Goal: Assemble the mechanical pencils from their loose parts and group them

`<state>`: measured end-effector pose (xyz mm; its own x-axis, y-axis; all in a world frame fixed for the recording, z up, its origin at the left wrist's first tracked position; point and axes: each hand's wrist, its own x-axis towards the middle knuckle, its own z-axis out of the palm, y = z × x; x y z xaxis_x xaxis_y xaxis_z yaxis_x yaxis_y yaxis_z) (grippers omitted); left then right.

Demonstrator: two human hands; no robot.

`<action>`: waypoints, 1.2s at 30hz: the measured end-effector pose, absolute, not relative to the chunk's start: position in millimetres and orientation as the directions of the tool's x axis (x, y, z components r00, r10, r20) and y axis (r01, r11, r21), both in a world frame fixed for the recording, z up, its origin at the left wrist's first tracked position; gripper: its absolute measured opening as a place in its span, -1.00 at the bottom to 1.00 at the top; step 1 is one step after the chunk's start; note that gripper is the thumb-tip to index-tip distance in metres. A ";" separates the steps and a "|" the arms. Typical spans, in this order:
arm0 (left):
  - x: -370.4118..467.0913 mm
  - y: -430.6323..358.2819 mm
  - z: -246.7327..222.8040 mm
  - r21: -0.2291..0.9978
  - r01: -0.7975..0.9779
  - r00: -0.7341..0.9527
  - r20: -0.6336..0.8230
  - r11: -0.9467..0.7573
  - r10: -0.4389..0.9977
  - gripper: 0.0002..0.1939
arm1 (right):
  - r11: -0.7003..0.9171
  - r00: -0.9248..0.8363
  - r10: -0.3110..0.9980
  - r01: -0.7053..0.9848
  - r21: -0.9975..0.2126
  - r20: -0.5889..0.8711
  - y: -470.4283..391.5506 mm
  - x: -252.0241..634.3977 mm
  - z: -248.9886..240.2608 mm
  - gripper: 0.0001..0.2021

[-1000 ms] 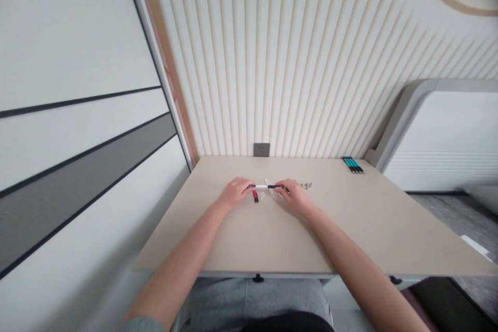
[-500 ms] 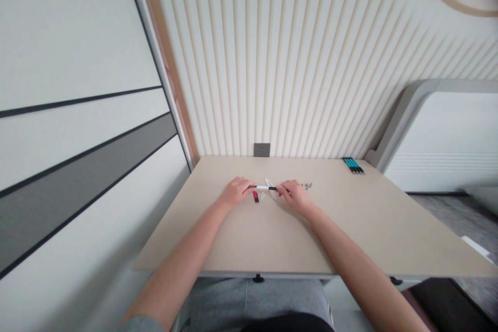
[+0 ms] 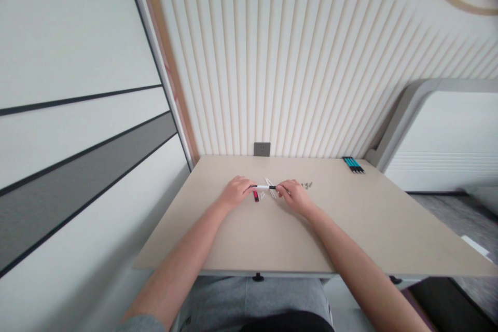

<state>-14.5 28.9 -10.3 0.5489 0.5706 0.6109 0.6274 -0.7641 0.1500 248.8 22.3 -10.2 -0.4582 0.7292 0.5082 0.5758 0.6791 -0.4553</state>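
Observation:
A white pen with black ends lies level between my two hands, just above the table. My left hand is closed on its left end, and my right hand grips the black right end. Under the pen, near my left fingers, is a red and black piece. Thin white sticks and small white bits lie on the table between the hands. Just beyond my right hand is a scatter of small grey metallic parts.
Several teal and black pens lie side by side at the back right of the beige table. Behind it stands a ribbed wall with a dark socket. A white cabinet flanks the left side.

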 end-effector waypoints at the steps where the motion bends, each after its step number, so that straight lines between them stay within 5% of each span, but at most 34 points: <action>1: -14.2 28.8 -10.0 0.143 0.626 0.556 0.607 -0.767 0.568 -0.78 | 0.667 -0.464 0.743 0.580 -0.468 0.483 21.3 248.4 -9.8 -0.59; 4: -14.4 28.5 -9.4 0.139 0.627 0.567 0.593 -0.766 0.572 -0.78 | 0.634 -0.462 0.773 0.581 -0.511 0.434 19.0 247.0 -9.0 -0.54; 8: -15.5 27.8 -8.7 0.165 0.638 0.544 0.594 -0.752 0.592 -0.79 | 0.650 -0.412 0.757 0.556 -0.518 0.507 20.1 247.1 -9.6 -0.71; 17: -16.0 28.6 -8.6 0.121 0.636 0.566 0.598 -0.762 0.567 -0.77 | 0.696 -0.524 0.706 0.638 -0.329 0.477 19.6 248.9 -11.0 -0.66; 36: -22.8 31.6 -8.0 0.192 0.680 0.506 0.576 -0.708 0.642 -0.72 | 0.609 -0.391 0.759 0.709 -0.356 0.521 28.2 255.6 -14.1 -0.68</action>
<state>-22.8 31.6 -8.0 0.5063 0.6421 0.5757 0.6797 -0.7079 0.1918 255.6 28.2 -14.1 -0.3906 0.7589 0.5211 0.7090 0.6091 -0.3555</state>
